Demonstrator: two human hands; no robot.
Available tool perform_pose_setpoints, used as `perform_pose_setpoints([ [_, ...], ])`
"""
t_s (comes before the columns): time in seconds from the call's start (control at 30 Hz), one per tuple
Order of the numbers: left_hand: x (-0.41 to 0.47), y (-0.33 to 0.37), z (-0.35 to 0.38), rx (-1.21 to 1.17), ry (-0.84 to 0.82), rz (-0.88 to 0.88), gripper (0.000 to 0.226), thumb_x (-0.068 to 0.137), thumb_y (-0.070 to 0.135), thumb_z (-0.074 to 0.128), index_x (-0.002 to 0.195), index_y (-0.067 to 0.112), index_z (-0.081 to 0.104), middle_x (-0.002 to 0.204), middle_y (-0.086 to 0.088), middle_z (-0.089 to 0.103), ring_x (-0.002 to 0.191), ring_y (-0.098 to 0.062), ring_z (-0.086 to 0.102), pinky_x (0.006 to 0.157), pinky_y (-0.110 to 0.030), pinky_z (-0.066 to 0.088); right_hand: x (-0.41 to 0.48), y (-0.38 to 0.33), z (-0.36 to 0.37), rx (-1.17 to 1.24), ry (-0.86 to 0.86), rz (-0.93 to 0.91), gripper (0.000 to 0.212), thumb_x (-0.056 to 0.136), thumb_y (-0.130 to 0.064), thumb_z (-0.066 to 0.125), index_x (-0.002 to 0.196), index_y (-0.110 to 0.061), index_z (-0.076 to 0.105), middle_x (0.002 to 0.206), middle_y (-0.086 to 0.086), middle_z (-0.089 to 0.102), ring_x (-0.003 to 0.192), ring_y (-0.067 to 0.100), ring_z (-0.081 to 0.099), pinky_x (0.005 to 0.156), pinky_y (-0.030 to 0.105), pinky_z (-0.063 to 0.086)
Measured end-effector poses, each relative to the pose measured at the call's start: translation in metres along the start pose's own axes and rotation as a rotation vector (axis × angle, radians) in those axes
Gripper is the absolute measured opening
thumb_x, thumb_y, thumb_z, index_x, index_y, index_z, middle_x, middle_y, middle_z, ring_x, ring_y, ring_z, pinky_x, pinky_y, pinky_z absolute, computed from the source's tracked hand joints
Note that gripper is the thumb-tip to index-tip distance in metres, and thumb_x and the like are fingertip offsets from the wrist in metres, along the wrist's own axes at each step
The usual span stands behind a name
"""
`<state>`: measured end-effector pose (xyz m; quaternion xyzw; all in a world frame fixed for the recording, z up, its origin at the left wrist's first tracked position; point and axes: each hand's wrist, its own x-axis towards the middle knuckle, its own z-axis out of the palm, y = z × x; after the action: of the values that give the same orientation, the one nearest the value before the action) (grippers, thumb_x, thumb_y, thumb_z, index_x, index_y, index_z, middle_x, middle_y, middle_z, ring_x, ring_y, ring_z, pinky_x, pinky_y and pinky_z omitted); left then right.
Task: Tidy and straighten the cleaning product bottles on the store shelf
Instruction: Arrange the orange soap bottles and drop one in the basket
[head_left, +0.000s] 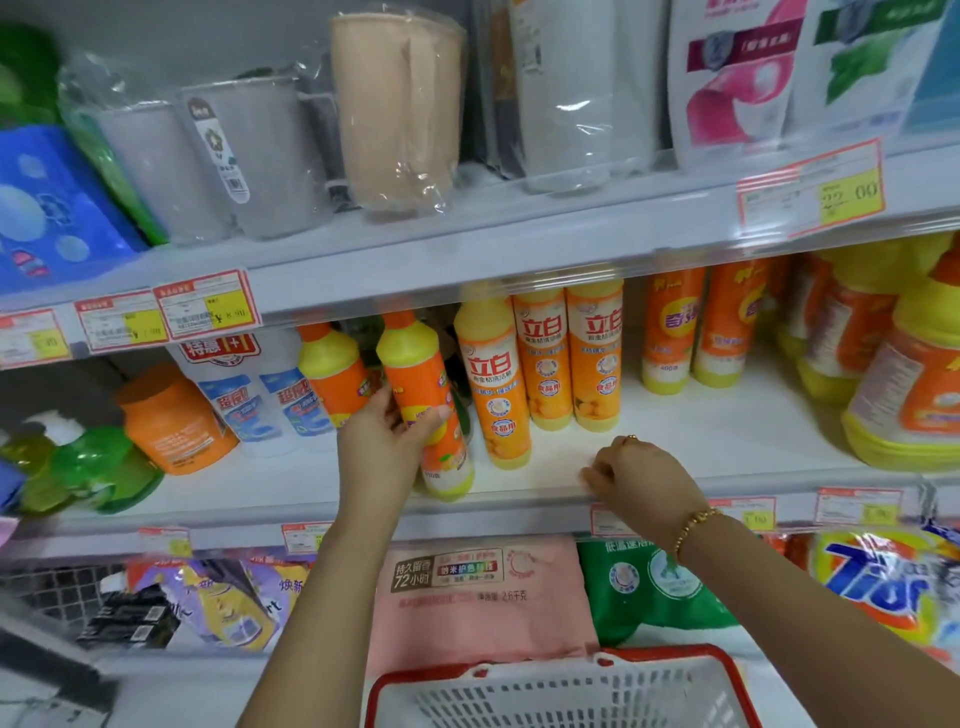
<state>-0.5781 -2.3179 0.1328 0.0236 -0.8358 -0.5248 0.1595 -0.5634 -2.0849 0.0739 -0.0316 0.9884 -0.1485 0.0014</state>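
tilted bottle: orange w/ yellow top, orange cap, pale bottom.
row bottles: orange + yellow, red letters on white.
white bottles: white, blue labels, red letters.
tub: orange.
squirt bottles: see-through green.
shelf: white.
price tags: white, red edge, yellow patch.
basket: white grid, red rim.
big bag: pink.
2nd bag: green, white circles.
pack: blue w/ pale round spots.
bracelet: gold.

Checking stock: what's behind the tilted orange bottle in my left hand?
A dark green item shows behind the tilted bottle in the left hand; the bottle covers most of it.
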Motion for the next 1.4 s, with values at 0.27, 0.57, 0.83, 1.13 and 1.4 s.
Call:
perform_pose_setpoints([
  [0.27,-0.079,0.068,0.029,0.048,0.217,0.093,0.016,0.085,0.021,0.07,0.1,0.018,0.066,0.087,0.007,0.069,0.081,-0.004,0.065,0.071,-0.015,0.049,-0.029,0.092,-0.02,0.143,0.361,0.225,0.029,0.091,-0.03,0.055,0.107,-0.009,0.066,0.105,0.014,0.063,0.098,0.032,0.056,0.083,0.036,0.047],
  [0.57,-0.006,0.078,0.235,-0.053,-0.307,0.109,0.05,0.08,0.02,0.076,0.124,0.009,0.055,0.117,-0.004,0.066,0.106,-0.022,0.063,0.093,-0.033,0.049,-0.034,0.125,-0.015,0.019,0.314,0.25,0.039,0.092,-0.043,0.049,0.096,-0.01,0.069,0.098,0.011,0.062,0.094,0.031,0.056,0.081,0.039,0.048],
  [0.83,0.034,0.076,0.276,-0.049,-0.084,0.091,0.054,0.076,0.029,0.077,0.121,0.012,0.053,0.114,-0.01,0.067,0.1,-0.031,0.065,0.086,-0.042,0.054,-0.03,0.133,-0.004,0.013,0.362,0.213,0.03,0.08,-0.035,0.067,0.065,-0.009,0.065,0.068,0.01,0.057,0.063,0.032,0.056,0.055,0.034,0.047],
  [1.13,-0.043,0.07,0.244,-0.125,-0.117,0.256,0.051,0.071,0.001,0.08,0.115,0.012,0.058,0.115,-0.011,0.052,0.091,-0.002,0.058,0.078,-0.002,0.041,-0.045,0.134,-0.023,0.28,0.275,0.24,0.034,0.093,-0.034,0.052,0.121,-0.016,0.059,0.121,0.004,0.057,0.113,0.02,0.051,0.091,0.026,0.039],
  [1.4,-0.111,0.082,0.183,-0.233,-0.021,0.345,0.058,0.07,0.014,0.084,0.116,0.033,0.053,0.121,0.002,0.057,0.106,-0.011,0.057,0.089,-0.019,0.049,-0.098,0.114,-0.06,0.452,0.442,0.137,0.052,0.087,-0.026,0.065,0.135,-0.03,0.044,0.133,-0.001,0.052,0.102,0.018,0.058,0.083,0.028,0.047],
])
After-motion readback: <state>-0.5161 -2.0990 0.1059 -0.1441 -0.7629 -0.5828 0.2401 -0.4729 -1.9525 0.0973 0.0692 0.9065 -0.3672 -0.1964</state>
